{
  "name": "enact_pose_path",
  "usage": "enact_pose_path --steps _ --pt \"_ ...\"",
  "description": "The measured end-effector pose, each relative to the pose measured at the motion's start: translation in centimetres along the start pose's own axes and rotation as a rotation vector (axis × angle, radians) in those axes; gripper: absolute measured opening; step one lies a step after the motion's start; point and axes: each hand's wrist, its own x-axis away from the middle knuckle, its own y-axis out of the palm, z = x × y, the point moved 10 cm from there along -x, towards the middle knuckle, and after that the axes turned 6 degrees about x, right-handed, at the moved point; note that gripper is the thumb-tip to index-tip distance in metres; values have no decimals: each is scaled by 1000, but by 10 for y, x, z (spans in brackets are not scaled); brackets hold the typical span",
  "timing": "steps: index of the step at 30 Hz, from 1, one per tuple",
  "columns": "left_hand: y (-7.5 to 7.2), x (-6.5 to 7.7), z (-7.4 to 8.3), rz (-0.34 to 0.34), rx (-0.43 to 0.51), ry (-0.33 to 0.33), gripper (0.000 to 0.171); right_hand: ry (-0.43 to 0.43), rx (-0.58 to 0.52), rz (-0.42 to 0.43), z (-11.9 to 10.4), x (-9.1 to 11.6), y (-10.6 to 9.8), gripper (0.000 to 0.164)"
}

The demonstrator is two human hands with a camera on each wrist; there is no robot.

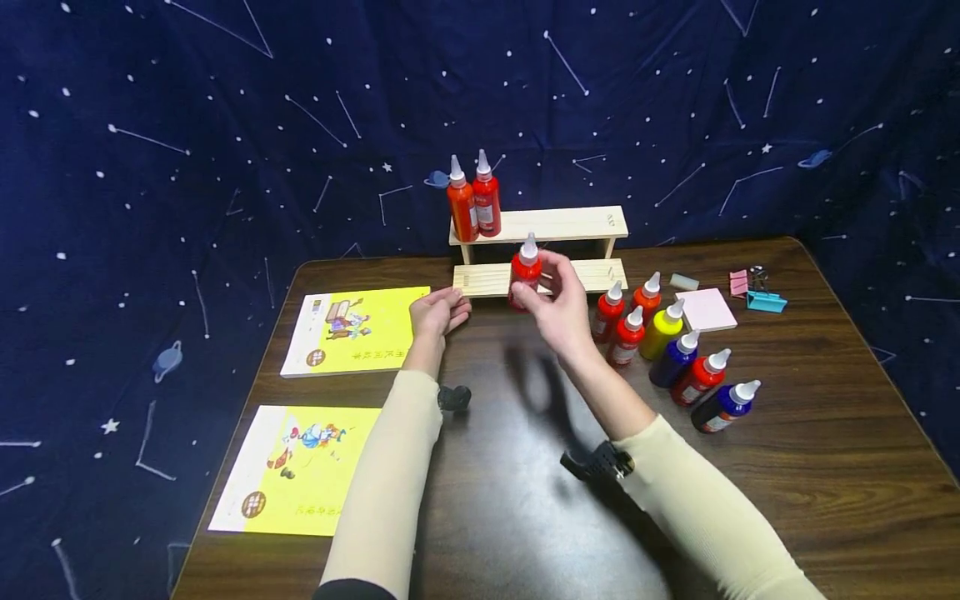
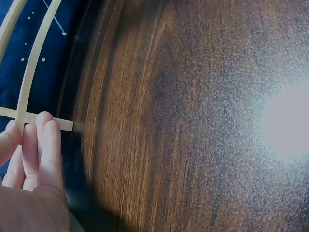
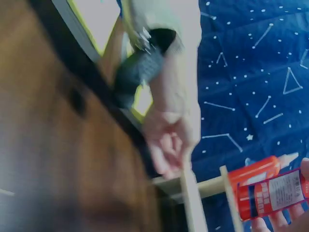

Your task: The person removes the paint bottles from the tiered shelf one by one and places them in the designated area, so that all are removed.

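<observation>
My right hand (image 1: 561,310) grips a red squeeze bottle of paint (image 1: 525,275) with a white nozzle, upright in front of the lower step of a small two-step wooden rack (image 1: 577,223). In the right wrist view the bottle (image 3: 275,194) shows its label, with fingertips around it. My left hand (image 1: 439,313) is at the rack's lower left end; the left wrist view shows its thumb and fingers pinching the edge of the lower board (image 2: 35,72). On the upper step stand an orange-red bottle (image 1: 462,210) and a red bottle (image 1: 487,205), side by side.
Several red, yellow and dark blue bottles (image 1: 663,332) stand right of the rack. Behind them lie a pink note pad (image 1: 706,309), a whitish eraser-like block (image 1: 684,282) and binder clips (image 1: 765,301). Two yellow books (image 1: 382,329) lie at the left of the wooden table (image 1: 495,500).
</observation>
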Motion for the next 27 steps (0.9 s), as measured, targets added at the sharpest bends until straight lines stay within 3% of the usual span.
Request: enact_pose_path --steps 6,11,16,21,27 --pt "-2 0 0 5 -21 -2 30 123 -18 -16 41 59 -41 52" --pt "-1 0 1 7 -23 -6 30 141 53 133 63 95 -95 54" --pt "0 2 1 8 -21 6 29 116 165 297 73 113 -138 53" --pt "-1 2 1 12 -19 3 29 122 210 370 73 118 -154 53" --pt "-2 1 -1 13 -24 -16 32 152 238 390 60 117 -150 51"
